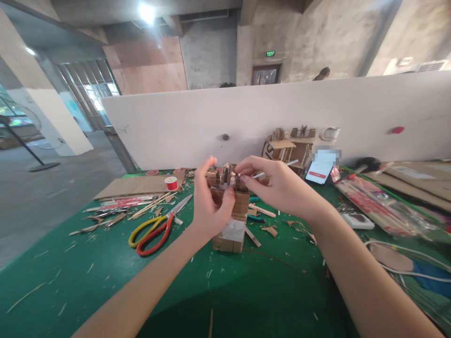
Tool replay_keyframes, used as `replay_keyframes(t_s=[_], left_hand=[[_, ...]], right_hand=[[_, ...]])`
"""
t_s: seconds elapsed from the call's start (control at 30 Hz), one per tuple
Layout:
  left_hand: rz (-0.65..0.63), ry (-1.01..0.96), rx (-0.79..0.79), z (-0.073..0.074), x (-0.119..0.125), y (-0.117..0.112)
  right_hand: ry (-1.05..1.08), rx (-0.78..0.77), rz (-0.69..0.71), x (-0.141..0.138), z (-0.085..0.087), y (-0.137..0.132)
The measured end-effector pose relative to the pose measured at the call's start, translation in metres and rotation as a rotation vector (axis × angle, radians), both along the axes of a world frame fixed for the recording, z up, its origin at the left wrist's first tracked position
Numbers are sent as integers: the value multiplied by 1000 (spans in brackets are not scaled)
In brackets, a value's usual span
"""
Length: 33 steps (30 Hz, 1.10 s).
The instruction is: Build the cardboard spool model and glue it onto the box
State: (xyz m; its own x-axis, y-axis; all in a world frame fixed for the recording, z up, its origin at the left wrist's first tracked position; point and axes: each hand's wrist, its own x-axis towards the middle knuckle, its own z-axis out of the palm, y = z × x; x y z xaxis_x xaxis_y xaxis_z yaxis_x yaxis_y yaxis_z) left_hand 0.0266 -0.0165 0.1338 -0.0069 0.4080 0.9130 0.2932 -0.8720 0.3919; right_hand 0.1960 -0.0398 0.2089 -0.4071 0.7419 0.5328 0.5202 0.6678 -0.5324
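Note:
A small upright cardboard box (241, 206) stands on the green table in front of me, with a pale patch on its lower front. Several thin cardboard pieces (225, 174) stick up from its top. My left hand (211, 206) grips the box from the left, thumb pressed against the upper front and index finger raised. My right hand (271, 180) has thumb and index fingertips pinched together at the top right of the box. What lies between those fingertips is too small to make out. A white stick (293, 163) shows behind the right hand.
Scissors (151, 234) with yellow and red handles lie to the left, near a red thread spool (171, 183) and a flat cardboard sheet (123, 186). A cardboard model (283, 145) and a phone (321, 165) stand at the white partition (183, 122). Packaged sticks (380, 204) lie right.

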Motion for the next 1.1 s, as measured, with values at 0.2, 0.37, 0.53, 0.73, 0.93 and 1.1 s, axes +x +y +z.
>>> replay_keyframes(t_s=[0.2,0.37,0.53,0.73,0.93,1.1], left_hand=[[20,1,-3,0,0,0],[36,15,10,1,0,0],[41,6,19,2,1,0],[42,17,7,2,0,-1],[19,-8,-50,2,-1,0],[-65,-44,-95,2,-2,0]], right_hand=[[3,17,-3,1,0,-1],[-51,82,19,4,-2,1],[-45,103,28,3,0,0],[-123,174,22,6,1,0],[-163,223,-10,4,1,-1],[45,95,-18,3,-3,3]])
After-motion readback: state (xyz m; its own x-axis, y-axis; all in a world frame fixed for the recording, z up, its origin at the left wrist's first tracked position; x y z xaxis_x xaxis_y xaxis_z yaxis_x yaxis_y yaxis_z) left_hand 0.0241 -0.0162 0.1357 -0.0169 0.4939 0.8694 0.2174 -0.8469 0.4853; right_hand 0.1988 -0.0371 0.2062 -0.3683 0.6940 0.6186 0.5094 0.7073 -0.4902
